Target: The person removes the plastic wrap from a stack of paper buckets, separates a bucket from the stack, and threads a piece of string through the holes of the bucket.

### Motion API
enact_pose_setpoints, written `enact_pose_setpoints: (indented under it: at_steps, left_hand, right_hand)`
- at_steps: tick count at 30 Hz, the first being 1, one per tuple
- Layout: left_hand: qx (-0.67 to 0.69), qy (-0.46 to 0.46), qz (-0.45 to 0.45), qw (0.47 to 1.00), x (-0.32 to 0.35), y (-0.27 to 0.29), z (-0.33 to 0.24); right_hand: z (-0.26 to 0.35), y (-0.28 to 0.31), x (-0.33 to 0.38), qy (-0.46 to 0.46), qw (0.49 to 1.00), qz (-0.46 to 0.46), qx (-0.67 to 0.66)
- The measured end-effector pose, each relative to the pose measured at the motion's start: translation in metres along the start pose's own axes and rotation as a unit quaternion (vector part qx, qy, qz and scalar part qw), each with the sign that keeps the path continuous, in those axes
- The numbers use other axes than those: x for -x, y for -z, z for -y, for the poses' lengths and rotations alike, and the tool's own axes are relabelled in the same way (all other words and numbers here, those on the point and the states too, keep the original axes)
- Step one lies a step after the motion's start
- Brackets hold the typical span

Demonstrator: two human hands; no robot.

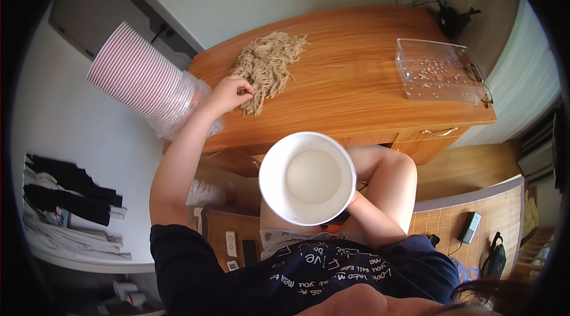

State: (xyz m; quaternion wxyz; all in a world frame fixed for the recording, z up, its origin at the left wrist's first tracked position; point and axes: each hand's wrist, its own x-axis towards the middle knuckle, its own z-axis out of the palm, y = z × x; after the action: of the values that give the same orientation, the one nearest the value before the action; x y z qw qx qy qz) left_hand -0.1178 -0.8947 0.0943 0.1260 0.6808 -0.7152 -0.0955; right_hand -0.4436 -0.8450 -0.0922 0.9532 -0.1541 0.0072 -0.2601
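Note:
A large white paper bucket is tilted toward me above my lap, and nothing shows inside it. My right hand grips it from the lower right side, its fingers mostly hidden behind the wall. My left hand reaches over the table to the near left edge of a heap of tangled beige cords. Its thumb and fingertips are pinched together there; whether a strand is between them is too small to tell. Left of that hand leans a long stack of nested buckets with red-striped rims, partly in a clear plastic bag.
The wooden table has drawers with a brass handle. At its right end stands a clear plastic box with small pale bits, glasses at its edge. A phone lies beside me; a grey-blue device lies on the mat at right.

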Motion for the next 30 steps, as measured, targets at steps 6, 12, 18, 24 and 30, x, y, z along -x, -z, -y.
enact_pose_setpoints:
  at_steps: [6,12,18,24,30]
  left_hand:
    - [-0.211,-0.086,-0.056,0.972,0.039,-0.007,-0.002]
    - [-0.253,-0.142,-0.016,0.957,0.047,-0.002,0.014]
    - [-0.24,-0.196,-0.022,0.95,0.048,-0.01,0.026]
    - [-0.258,-0.212,-0.002,0.943,0.043,-0.013,0.029]
    - [-0.296,-0.228,-0.011,0.927,0.039,-0.022,0.036]
  right_hand:
    - [-0.015,0.053,-0.02,0.327,0.853,0.403,0.051]
    - [-0.011,0.062,0.009,0.339,0.872,0.324,0.144]
    - [-0.011,0.057,0.016,0.343,0.876,0.244,0.236]
    - [-0.009,0.033,-0.023,0.348,0.866,0.153,0.326]
    - [0.005,0.033,-0.009,0.345,0.839,0.063,0.415]
